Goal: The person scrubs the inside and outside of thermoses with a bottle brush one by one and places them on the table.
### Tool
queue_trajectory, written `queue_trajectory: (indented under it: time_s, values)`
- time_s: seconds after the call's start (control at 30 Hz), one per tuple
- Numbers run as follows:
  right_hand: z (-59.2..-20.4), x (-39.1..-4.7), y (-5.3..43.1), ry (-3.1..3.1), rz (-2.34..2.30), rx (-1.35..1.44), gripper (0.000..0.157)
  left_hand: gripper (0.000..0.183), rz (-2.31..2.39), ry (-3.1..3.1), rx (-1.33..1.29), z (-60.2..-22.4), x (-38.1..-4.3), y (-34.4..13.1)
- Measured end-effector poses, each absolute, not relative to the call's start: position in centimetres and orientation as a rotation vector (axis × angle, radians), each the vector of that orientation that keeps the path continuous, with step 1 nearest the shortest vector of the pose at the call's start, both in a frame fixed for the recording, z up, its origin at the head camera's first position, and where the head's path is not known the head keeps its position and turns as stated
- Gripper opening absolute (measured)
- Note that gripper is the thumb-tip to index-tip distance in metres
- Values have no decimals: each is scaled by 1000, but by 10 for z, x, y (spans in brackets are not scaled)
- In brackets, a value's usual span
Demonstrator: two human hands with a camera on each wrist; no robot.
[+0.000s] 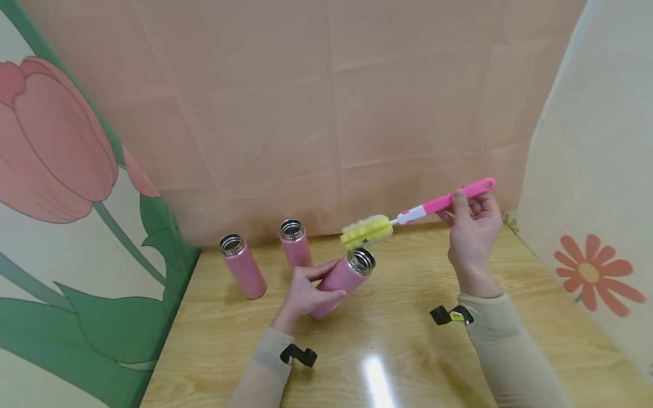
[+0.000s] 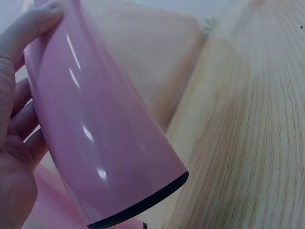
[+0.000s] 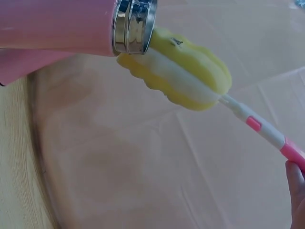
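My left hand (image 1: 306,292) grips a pink vacuum flask (image 1: 334,286), tilted so that its open steel mouth leans to the right. The left wrist view shows the flask's dark-rimmed base (image 2: 143,202) above the table, with fingers wrapped round its side. My right hand (image 1: 471,232) pinches the pink handle of a bottle brush (image 1: 367,231), whose yellow and white sponge head points left. In the right wrist view the sponge (image 3: 181,71) lies by the flask's steel mouth (image 3: 136,26), outside it as far as I can see; whether they touch I cannot tell.
Two more pink flasks without lids stand upright on the wooden table (image 1: 214,351): one flask (image 1: 245,269) at the left, another flask (image 1: 296,246) just behind my left hand. A peach sheet (image 1: 265,124) hangs at the back; patterned panels (image 1: 592,170) flank both sides.
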State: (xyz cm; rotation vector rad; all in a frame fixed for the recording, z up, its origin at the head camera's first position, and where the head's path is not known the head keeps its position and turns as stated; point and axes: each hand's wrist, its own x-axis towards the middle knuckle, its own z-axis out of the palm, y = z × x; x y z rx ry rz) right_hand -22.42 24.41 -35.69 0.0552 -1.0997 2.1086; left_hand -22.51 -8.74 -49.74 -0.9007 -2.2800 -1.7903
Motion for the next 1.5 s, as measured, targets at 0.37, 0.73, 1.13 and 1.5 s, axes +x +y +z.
queue_trajectory:
  time_s: [0.37,0.73,1.13,1.5]
  values:
    - [-359,-221,249,-1136,2058,40,24,67,-1822,-2257,-844,-502,-225,-85]
    - [-360,-218,255,-1172,2004,40,23,67,-1899,-2222,-773,-502,-223,-82]
    - [-358,-212,256,-1200,1920,77,24,66,-1957,-2200,-617,-502,-222,-77]
    - [-353,-202,255,-1231,1869,101,21,65,-1919,-2149,-547,-501,-223,-72]
